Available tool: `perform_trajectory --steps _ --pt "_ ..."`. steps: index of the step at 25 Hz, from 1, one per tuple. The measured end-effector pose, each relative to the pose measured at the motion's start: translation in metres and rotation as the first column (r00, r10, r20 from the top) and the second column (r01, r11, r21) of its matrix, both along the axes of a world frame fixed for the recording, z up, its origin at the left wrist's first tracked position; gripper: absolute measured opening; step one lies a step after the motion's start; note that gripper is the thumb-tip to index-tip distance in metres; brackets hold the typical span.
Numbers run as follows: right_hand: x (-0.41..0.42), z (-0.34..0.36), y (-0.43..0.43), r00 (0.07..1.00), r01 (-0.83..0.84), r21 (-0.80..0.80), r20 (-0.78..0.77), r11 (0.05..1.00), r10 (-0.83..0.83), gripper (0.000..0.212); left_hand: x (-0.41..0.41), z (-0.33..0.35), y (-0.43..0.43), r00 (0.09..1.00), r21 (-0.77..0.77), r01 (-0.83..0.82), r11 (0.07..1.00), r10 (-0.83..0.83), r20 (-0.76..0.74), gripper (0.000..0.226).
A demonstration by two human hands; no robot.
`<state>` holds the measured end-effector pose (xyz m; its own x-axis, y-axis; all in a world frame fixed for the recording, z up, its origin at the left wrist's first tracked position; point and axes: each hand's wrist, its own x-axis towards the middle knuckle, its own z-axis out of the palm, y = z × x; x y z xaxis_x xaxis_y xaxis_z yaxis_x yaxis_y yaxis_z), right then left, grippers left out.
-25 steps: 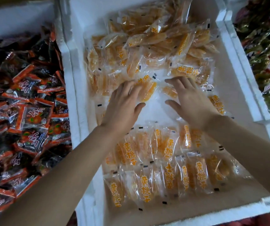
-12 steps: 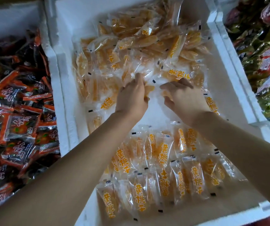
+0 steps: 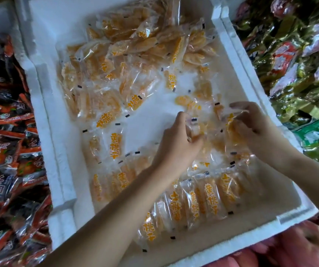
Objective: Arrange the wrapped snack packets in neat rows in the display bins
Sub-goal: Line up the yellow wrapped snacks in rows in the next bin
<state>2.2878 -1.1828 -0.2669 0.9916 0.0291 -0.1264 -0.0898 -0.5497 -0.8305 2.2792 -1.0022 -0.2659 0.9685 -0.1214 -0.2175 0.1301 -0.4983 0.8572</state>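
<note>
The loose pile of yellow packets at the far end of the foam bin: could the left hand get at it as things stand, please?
Probably yes: only bare bin floor lies between the left hand and the pile, with nothing overhead, though its grip seems closed on a packet.

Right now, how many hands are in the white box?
2. The left hand curls round yellow snack packets near the middle of the white foam bin; the right hand pinches one packet nearer the right wall. No other hand shows.

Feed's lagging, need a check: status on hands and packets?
Left hand grips orange packet; right hand pinches second packet. Near rows neat, far pile loose. Nothing in the way.
</note>
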Motion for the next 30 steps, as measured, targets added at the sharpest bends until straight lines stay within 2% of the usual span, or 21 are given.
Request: perform_trajectory --steps 2,3,5,8,10,12,14,16,18,20,22,25,28,30 --pt "-0.002 -0.012 -0.007 0.998 -0.059 -0.21 -0.003 0.976 0.06 0.038 0.0 -0.014 -0.012 0.993 -0.068 0.034 0.997 -0.042 -0.111 0.041" --pt "-0.003 -0.016 -0.008 0.996 -0.083 -0.328 0.012 0.941 0.092 0.043 0.0 -0.02 -0.017 0.99 -0.05 0.06 0.997 -0.066 -0.122 0.044" --pt "-0.005 -0.02 -0.006 0.988 -0.082 -0.52 0.073 0.85 0.139 0.052 0.0 -0.027 -0.024 0.989 0.067 0.127 0.99 -0.122 -0.082 0.046" --pt "-0.014 -0.021 0.0 0.95 -0.112 -0.681 0.141 0.724 0.28 0.053 0.003 -0.031 -0.028 0.973 0.353 0.185 0.917 -0.22 0.062 0.051" --pt "-0.021 -0.025 -0.003 0.933 -0.187 -0.714 0.085 0.675 0.349 0.055 0.002 -0.03 -0.028 0.954 0.513 0.199 0.835 -0.285 0.094 0.056" --pt "-0.021 -0.028 -0.008 0.933 -0.205 -0.744 0.048 0.636 0.356 0.057 -0.002 -0.03 -0.025 0.933 0.573 0.198 0.795 -0.332 0.138 0.054" --pt "-0.015 -0.027 -0.012 0.94 -0.166 -0.776 0.062 0.608 0.336 0.055 -0.001 -0.031 -0.019 0.906 0.526 0.155 0.837 -0.332 0.262 0.045" --pt "-0.005 -0.021 -0.011 0.94 -0.129 -0.763 0.11 0.633 0.324 0.046 0.009 -0.031 -0.011 0.894 0.484 0.093 0.87 -0.288 0.344 0.035" --pt "0.008 -0.012 -0.004 0.927 -0.115 -0.708 0.176 0.697 0.332 0.04 0.024 -0.03 -0.004 0.912 0.517 0.104 0.849 -0.289 0.29 0.035" --pt "0.029 -0.007 0.008 0.91 -0.098 -0.661 0.243 0.744 0.336 0.043 0.039 -0.03 0.003 0.922 0.602 0.179 0.778 -0.346 0.174 0.042" --pt "0.054 -0.012 0.018 0.905 -0.107 -0.672 0.24 0.733 0.351 0.048 0.047 -0.03 0.004 0.913 0.686 0.211 0.696 -0.392 0.116 0.043" --pt "0.082 -0.024 0.03 0.934 -0.136 -0.717 0.138 0.684 0.331 0.048 0.05 -0.029 0.005 0.921 0.738 0.168 0.654 -0.371 0.118 0.041" --pt "0.097 -0.028 0.037 0.946 -0.08 -0.751 0.15 0.656 0.288 0.042 0.049 -0.026 0.013 0.935 0.708 0.086 0.701 -0.302 0.185 0.039" --pt "0.099 -0.019 0.039 0.934 -0.039 -0.733 0.215 0.68 0.285 0.039 0.048 -0.02 0.019 0.95 0.582 0.008 0.813 -0.188 0.249 0.038"
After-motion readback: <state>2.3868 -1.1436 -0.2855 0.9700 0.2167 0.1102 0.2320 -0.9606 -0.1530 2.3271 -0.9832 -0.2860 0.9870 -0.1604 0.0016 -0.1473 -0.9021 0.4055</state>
